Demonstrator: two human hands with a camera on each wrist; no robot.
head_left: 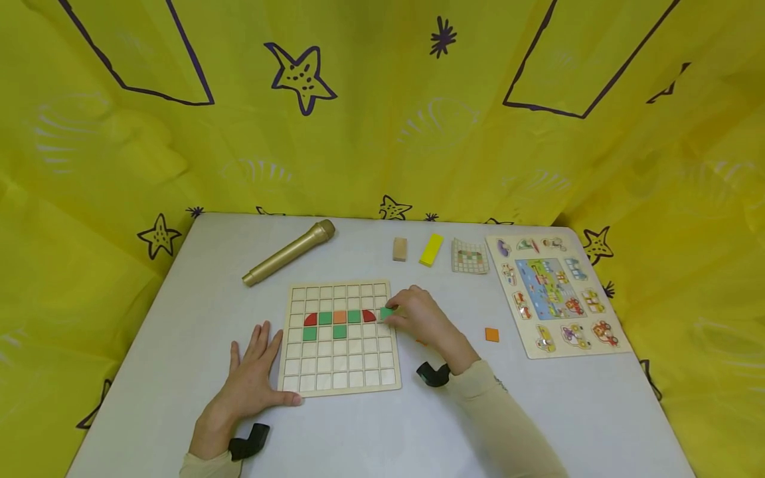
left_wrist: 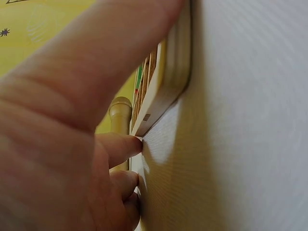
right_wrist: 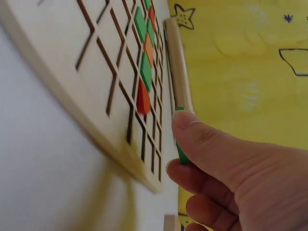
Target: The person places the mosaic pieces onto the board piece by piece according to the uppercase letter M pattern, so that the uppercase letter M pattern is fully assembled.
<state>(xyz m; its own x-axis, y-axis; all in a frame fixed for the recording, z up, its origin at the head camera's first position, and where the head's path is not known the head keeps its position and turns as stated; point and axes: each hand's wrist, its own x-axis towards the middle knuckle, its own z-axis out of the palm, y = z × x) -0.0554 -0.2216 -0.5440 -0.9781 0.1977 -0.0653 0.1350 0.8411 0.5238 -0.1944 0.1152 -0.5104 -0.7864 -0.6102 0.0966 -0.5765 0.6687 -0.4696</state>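
Note:
A wooden grid board (head_left: 370, 362) lies on the table between the hands. The right hand (head_left: 424, 318) pinches a green square tile (right_wrist: 182, 153) between thumb and fingertips, held over the board's right edge. Across one row run a red rounded tile (head_left: 310, 319), a green tile (head_left: 325, 318), an orange tile (head_left: 339, 317), another green tile (head_left: 354, 317) and a second red rounded tile (head_left: 368, 316). Two green tiles occupy the row below. The left hand (head_left: 254, 382) lies spread beside the board, its thumb against the near left corner and its fingers along the left side.
Beyond the board are a gold microphone (head_left: 289, 255), a plain wooden block (head_left: 400, 249), a yellow block (head_left: 431, 249) and a pattern card (head_left: 469, 257). On the right lie a picture puzzle board (head_left: 532, 338) and a loose orange tile (head_left: 492, 334). The right wrist partly covers another orange piece (head_left: 421, 342).

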